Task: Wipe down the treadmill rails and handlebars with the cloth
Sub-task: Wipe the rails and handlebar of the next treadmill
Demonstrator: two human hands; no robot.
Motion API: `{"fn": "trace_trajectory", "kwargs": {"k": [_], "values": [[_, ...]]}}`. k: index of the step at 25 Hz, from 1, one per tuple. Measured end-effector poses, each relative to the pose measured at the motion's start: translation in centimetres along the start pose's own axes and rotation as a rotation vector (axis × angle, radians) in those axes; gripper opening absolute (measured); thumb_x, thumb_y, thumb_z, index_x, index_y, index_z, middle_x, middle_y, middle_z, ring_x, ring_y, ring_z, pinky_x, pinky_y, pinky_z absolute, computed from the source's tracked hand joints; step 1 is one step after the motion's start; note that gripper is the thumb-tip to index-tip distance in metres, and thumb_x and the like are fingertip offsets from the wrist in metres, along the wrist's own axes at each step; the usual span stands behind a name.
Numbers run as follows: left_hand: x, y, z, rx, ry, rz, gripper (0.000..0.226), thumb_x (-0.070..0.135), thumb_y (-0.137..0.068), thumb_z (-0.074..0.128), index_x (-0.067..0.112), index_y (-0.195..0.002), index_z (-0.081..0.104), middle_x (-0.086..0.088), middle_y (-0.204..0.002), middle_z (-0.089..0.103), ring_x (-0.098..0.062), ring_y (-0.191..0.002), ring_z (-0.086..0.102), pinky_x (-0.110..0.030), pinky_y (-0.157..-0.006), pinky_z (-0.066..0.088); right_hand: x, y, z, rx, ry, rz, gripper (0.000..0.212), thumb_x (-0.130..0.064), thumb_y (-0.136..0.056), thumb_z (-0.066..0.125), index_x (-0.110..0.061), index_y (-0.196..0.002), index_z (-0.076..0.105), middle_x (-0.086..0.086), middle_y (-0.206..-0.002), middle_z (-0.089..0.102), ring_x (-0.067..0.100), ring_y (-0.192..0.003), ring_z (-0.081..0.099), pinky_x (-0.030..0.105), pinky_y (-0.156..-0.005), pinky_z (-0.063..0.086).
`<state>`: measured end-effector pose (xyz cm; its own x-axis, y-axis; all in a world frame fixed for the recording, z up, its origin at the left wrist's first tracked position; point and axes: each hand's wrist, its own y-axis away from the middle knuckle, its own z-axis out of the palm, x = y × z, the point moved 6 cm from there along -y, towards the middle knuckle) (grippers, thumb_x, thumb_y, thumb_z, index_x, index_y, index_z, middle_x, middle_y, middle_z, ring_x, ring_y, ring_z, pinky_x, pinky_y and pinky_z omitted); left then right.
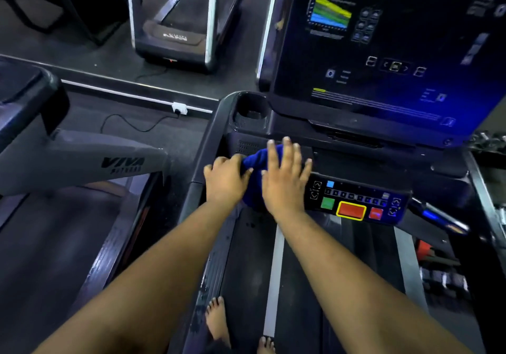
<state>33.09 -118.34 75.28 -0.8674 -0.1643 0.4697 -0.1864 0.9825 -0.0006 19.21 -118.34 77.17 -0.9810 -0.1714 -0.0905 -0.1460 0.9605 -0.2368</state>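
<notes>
Cloth point(253, 159) soft, light; left hand point(226, 179) bunches its edge w/ curled fingers, right hand point(286, 181) flat, fingers spread, frame center.

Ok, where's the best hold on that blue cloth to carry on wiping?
Take the blue cloth at its bunched left end, coming from the left, where the left hand already pinches it. The right hand lies flat over the rest, pressing it to the console, so only that left end stands free for a grip.
</notes>
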Motion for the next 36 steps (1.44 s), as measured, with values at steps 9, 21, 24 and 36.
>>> {"fn": "trace_trajectory", "kwargs": {"k": [9, 21, 24, 36], "values": [[-8.4, 1.6, 2.3, -0.152, -0.264, 0.207, 0.068, 0.051, -0.1, 0.021, 0.016, -0.158, 0.014, 0.0, -0.167, 0.003, -0.015, -0.154, -0.004, -0.066, -0.118, 0.0, -3.4, -5.1, 6.9, -0.538, 0.167, -0.321, 0.076, -0.087, -0.07, 0.043, -0.024, -0.11, 0.058, 0.004, -0.103, 0.069, 0.029, -0.097, 0.064, 0.041, -0.073, 0.04], [-8.0, 1.2, 1.6, -0.216, -0.121, 0.221, 0.08, 0.045, -0.09, 0.024, 0.014, -0.158, -0.004, 0.0, -0.167, -0.004, -0.014, -0.153, -0.013, -0.059, -0.122, -0.002, -7.6, -4.4, 7.8, -0.519, 0.201, -0.513, 0.05, -0.054, -0.076, 0.062, -0.024, -0.116, 0.052, 0.002, -0.103, 0.065, 0.028, -0.092, 0.064, 0.04, -0.075, 0.046], [-8.2, 1.3, 1.5, -0.224, -0.09, 0.205, 0.079, 0.049, -0.09, 0.019, 0.017, -0.157, -0.007, 0.003, -0.167, -0.007, -0.011, -0.152, -0.014, -0.057, -0.122, -0.003, -7.9, -1.2, 7.8, -0.322, 0.375, -0.508, 0.054, -0.039, -0.082, 0.061, -0.021, -0.131, 0.046, 0.005, -0.109, 0.059, 0.028, -0.096, 0.059, 0.046, -0.087, 0.043], [-7.9, 1.4, 1.8, -0.204, -0.199, 0.225, 0.078, 0.052, -0.092, 0.018, 0.016, -0.158, -0.002, 0.001, -0.167, -0.005, -0.014, -0.153, -0.014, -0.061, -0.12, -0.004, -1.9, -3.4, 6.2, -0.419, 0.285, -0.422, 0.074, -0.085, -0.063, 0.054, -0.027, -0.107, 0.057, 0.001, -0.09, 0.063, 0.027, -0.083, 0.06, 0.04, -0.073, 0.043]]}}
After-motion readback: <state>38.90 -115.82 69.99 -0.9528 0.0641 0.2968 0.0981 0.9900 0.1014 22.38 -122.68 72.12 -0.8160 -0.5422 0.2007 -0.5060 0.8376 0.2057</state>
